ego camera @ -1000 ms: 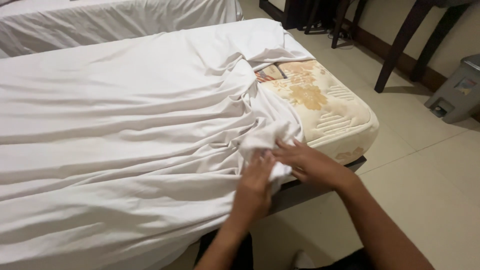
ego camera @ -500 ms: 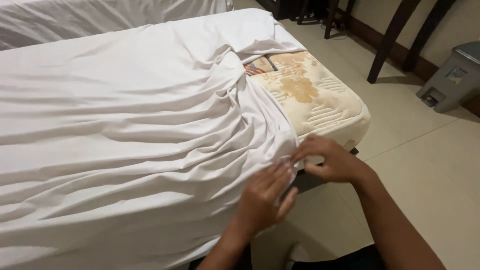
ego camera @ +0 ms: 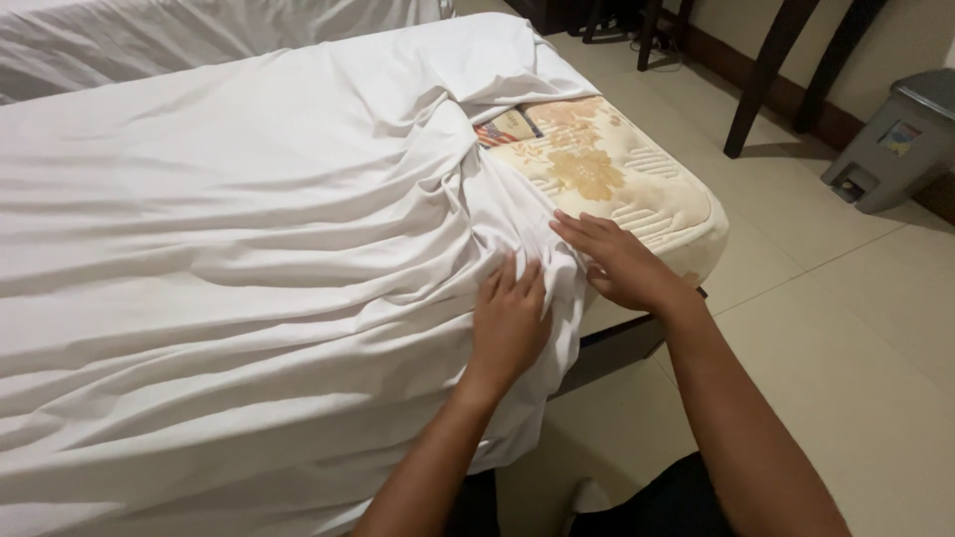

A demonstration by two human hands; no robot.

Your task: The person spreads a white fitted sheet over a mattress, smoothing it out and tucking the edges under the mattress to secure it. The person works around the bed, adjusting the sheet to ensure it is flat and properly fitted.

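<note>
A crumpled white sheet [ego camera: 249, 259] covers most of the bed. It leaves the near right corner of the cream, flower-patterned mattress [ego camera: 637, 189] bare. My left hand [ego camera: 509, 323] lies flat on the sheet near its bunched edge, fingers slightly apart and pointing toward the mattress corner. My right hand [ego camera: 619, 264] is just to its right at the sheet's edge. Its fingers are stretched over the fold and its thumb is tucked under the cloth. A hanging fold of the sheet runs down between the two hands, over the side of the bed.
A second bed with white linen [ego camera: 199, 40] stands at the back left. Dark chair or table legs [ego camera: 761, 80] and a grey pedal bin [ego camera: 895, 139] stand on the tiled floor [ego camera: 856, 328] to the right. A dark bed frame [ego camera: 617, 343] shows below the mattress.
Both hands have moved up from the bed's lower edge onto the top of the mattress, bringing the sheet's edge with them. The left hand has flattened on the cloth.
</note>
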